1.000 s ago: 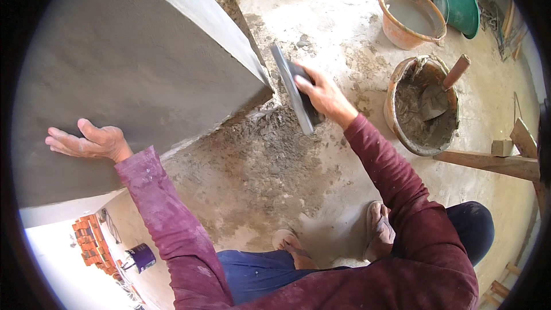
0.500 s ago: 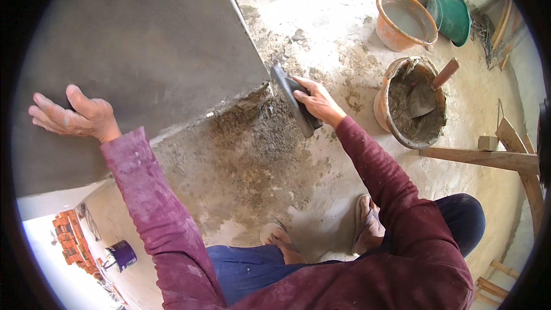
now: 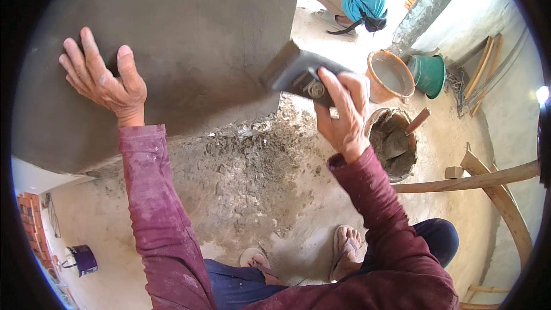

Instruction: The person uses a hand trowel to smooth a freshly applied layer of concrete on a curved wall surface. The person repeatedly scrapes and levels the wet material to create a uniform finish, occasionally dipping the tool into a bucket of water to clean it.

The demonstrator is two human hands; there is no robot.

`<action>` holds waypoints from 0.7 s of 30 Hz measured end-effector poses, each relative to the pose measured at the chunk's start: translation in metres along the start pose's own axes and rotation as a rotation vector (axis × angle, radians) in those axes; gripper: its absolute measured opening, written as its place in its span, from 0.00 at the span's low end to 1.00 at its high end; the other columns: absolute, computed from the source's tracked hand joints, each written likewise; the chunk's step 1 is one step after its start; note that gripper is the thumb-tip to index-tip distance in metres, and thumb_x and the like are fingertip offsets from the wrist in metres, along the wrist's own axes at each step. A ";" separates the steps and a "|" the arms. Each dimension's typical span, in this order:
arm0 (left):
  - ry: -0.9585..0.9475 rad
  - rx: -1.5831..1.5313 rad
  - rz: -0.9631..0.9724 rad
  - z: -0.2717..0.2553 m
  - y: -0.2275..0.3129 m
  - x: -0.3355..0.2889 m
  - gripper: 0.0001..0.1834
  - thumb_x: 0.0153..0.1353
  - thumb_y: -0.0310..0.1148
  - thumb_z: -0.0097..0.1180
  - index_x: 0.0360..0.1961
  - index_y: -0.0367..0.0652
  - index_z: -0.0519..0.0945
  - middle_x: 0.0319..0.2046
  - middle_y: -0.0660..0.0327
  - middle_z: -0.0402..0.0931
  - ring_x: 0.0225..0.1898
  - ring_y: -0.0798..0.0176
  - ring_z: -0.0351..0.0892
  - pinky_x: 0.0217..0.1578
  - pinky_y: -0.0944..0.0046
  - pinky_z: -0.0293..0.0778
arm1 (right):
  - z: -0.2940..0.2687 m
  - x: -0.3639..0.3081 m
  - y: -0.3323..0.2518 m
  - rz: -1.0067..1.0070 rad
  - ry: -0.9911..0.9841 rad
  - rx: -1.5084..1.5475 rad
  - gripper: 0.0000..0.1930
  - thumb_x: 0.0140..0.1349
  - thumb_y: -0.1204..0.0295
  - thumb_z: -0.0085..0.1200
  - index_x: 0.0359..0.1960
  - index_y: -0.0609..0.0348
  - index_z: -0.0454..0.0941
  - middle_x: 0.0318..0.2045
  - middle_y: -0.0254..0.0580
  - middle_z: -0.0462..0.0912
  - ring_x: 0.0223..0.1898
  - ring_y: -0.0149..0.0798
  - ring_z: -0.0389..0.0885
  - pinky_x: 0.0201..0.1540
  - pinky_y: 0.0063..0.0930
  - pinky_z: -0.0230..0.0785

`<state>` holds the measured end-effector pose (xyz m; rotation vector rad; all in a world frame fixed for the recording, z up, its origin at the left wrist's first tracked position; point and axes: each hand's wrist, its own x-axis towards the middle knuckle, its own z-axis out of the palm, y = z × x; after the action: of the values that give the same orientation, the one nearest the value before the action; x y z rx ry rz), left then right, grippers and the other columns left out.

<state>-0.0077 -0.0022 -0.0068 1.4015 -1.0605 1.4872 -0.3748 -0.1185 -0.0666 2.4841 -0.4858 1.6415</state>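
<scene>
From left to right, we find first the left grip (image 3: 106,83), a bare hand with fingers spread, raised before the grey-coated wall face (image 3: 189,34); whether the palm meets the coating we cannot tell. Below the face, a strip of grey crumbs (image 3: 252,166) covers part of the floor. At the lower right corner of the face we note the black float (image 3: 295,72), tilted and blurred at its left end, so that contact with the coating remains uncertain. The right grip (image 3: 347,109) is closed upon the float, its fingers pinching the back of the tool. We judge the step in hand to be the smoothing of the coated face near its edge; the next move would call for the plate to be set evenly against the surface, with light pressure at the corner. Farther right, the mortar bucket (image 3: 412,152) contains grey mix and a trowel (image 3: 418,120).

For labels we again proceed from left to right. On the purple bucket (image 3: 83,259) we make out no lettering at this size; the float carries a round, pale detail, possibly a mark or a fitting; the orange basin (image 3: 376,80) and green bucket (image 3: 430,76) show us no readable writing or brand
</scene>
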 end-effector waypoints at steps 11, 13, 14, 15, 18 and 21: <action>0.051 -0.047 -0.031 0.007 0.001 -0.001 0.36 0.63 0.57 0.54 0.70 0.54 0.74 0.73 0.49 0.63 0.75 0.35 0.55 0.72 0.35 0.47 | 0.087 -0.071 -0.003 -0.140 -0.460 -0.080 0.30 0.52 0.83 0.57 0.60 0.48 0.79 0.40 0.38 0.75 0.42 0.41 0.75 0.44 0.40 0.72; 0.060 -0.069 -0.067 0.015 0.013 -0.005 0.36 0.63 0.56 0.54 0.70 0.54 0.74 0.73 0.50 0.64 0.74 0.35 0.56 0.72 0.36 0.48 | 0.093 -0.141 -0.012 -0.129 -0.678 0.009 0.32 0.54 0.82 0.57 0.63 0.44 0.76 0.38 0.35 0.73 0.38 0.38 0.73 0.41 0.39 0.73; 0.058 -0.049 -0.047 0.009 0.006 -0.003 0.36 0.63 0.56 0.54 0.70 0.54 0.74 0.73 0.49 0.64 0.74 0.35 0.56 0.72 0.36 0.48 | 0.090 -0.132 -0.032 -0.123 -0.552 0.108 0.32 0.55 0.81 0.56 0.63 0.43 0.76 0.37 0.33 0.73 0.38 0.36 0.73 0.39 0.38 0.73; 0.057 -0.035 -0.032 0.005 0.001 -0.001 0.36 0.63 0.56 0.54 0.70 0.54 0.74 0.73 0.49 0.64 0.74 0.35 0.57 0.72 0.37 0.48 | 0.085 -0.120 -0.045 -0.114 -0.428 0.200 0.31 0.55 0.81 0.56 0.63 0.41 0.76 0.36 0.31 0.72 0.37 0.35 0.72 0.37 0.37 0.72; 0.063 -0.023 0.012 -0.003 -0.007 0.001 0.35 0.64 0.56 0.54 0.69 0.53 0.75 0.71 0.46 0.66 0.73 0.33 0.59 0.71 0.37 0.50 | 0.067 -0.065 -0.026 -0.101 -0.165 -0.017 0.26 0.54 0.82 0.57 0.57 0.49 0.81 0.34 0.29 0.71 0.37 0.32 0.69 0.36 0.32 0.65; 0.088 -0.022 0.003 0.000 -0.009 0.002 0.35 0.63 0.58 0.54 0.69 0.54 0.76 0.71 0.46 0.67 0.72 0.33 0.59 0.70 0.35 0.51 | 0.052 -0.013 -0.003 -0.071 -0.068 -0.042 0.34 0.48 0.82 0.57 0.63 0.51 0.78 0.38 0.37 0.69 0.39 0.39 0.69 0.40 0.39 0.67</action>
<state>0.0010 0.0011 -0.0048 1.3081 -1.0217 1.5203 -0.3333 -0.1274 -0.0985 2.5033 -0.4299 1.5097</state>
